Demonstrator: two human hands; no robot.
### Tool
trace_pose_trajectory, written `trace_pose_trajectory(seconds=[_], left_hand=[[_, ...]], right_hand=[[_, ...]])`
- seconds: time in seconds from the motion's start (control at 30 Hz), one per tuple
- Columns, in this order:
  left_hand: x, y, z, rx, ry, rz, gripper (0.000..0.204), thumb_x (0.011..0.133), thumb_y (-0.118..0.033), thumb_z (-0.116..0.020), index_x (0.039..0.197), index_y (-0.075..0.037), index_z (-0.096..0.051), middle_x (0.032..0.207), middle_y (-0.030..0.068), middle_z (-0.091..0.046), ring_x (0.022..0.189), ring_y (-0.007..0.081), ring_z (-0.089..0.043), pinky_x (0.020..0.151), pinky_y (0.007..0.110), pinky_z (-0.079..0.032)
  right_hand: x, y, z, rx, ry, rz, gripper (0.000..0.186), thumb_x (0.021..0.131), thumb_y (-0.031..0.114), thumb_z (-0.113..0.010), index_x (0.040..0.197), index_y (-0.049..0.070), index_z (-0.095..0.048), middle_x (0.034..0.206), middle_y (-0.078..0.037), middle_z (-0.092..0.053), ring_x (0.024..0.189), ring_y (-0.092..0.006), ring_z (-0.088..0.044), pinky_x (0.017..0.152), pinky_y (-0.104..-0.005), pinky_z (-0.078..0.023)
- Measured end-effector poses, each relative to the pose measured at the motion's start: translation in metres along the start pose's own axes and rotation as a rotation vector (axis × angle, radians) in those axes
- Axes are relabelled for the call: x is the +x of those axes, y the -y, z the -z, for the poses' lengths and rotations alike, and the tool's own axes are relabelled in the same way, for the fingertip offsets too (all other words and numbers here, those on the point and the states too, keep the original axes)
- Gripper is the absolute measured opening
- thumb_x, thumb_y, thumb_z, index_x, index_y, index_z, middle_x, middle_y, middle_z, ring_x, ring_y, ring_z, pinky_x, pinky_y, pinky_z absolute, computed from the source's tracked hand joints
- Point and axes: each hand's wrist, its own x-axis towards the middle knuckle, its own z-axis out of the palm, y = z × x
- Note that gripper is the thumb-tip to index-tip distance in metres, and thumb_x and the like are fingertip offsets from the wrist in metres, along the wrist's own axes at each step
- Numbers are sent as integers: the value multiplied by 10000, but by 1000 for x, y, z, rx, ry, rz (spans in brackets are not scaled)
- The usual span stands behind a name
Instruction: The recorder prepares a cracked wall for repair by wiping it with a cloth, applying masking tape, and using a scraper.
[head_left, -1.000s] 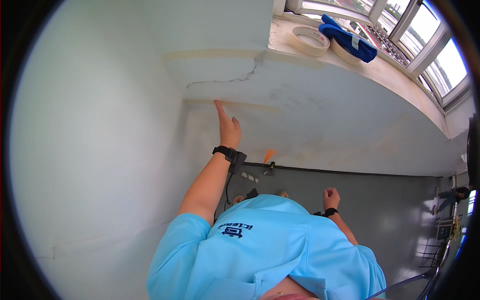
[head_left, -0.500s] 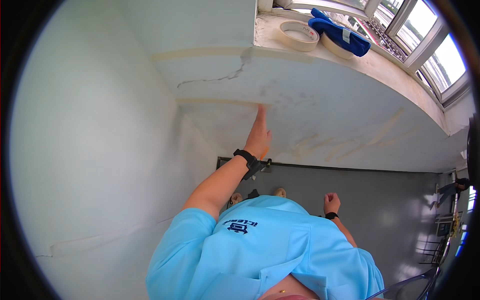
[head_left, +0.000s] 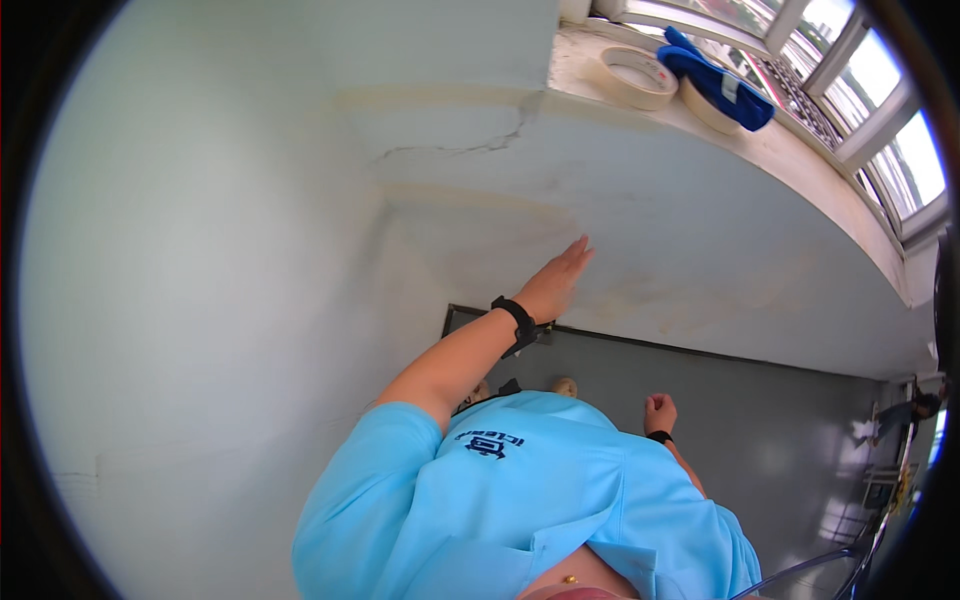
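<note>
My left hand (head_left: pixel 560 281), with a black band on its wrist, reaches out with its fingers stretched and nothing visible in it. It is close to the pale wall (head_left: pixel 690 230) beneath the window sill, just below the right end of a masking tape strip (head_left: pixel 480 200). Whether the fingertips touch the wall I cannot tell. Another tape strip (head_left: pixel 430 97) runs higher up, and a dark crack (head_left: pixel 455 149) lies between the two. My right hand (head_left: pixel 660 413) hangs low over the grey floor, its fingers curled closed with nothing visible in them.
On the window sill (head_left: pixel 810 185) sit a roll of masking tape (head_left: pixel 640 78) and a second roll (head_left: pixel 708 106) partly covered by a blue cloth item (head_left: pixel 722 85). A plain wall (head_left: pixel 200 300) stands at left. Far right, a person (head_left: pixel 900 415) is in the room.
My left hand has moved down and right, off the end of the lower tape strip. The view has shifted, blurring the wall. My right hand stays low and curled.
</note>
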Motion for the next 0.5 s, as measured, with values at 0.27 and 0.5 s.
trace_pose_trajectory(seconds=[0.27, 0.5], left_hand=[[-22, 70, 73, 135, -1104, 335, 789, 710, 9, -490, 1288, 58, 45, 1345, 256, 103, 1268, 349, 42, 1028, 375, -66], [-41, 85, 100, 122, -1115, 418, 785, 713, 14, -480, 1277, 80, 63, 1347, 243, 125, 1268, 338, 73, 1032, 367, -33]], right_hand=[[0, 7, -9, -59, 19, 84, 88, 719, 105, -583, 734, 27, -545, 647, -92, -562, 585, -214, -536, 575, -310, -440], [-13, 3, -12, -89, -46, 28, 92, 719, 116, -563, 722, 25, -554, 626, -91, -572, 590, -215, -560, 571, -311, -447]])
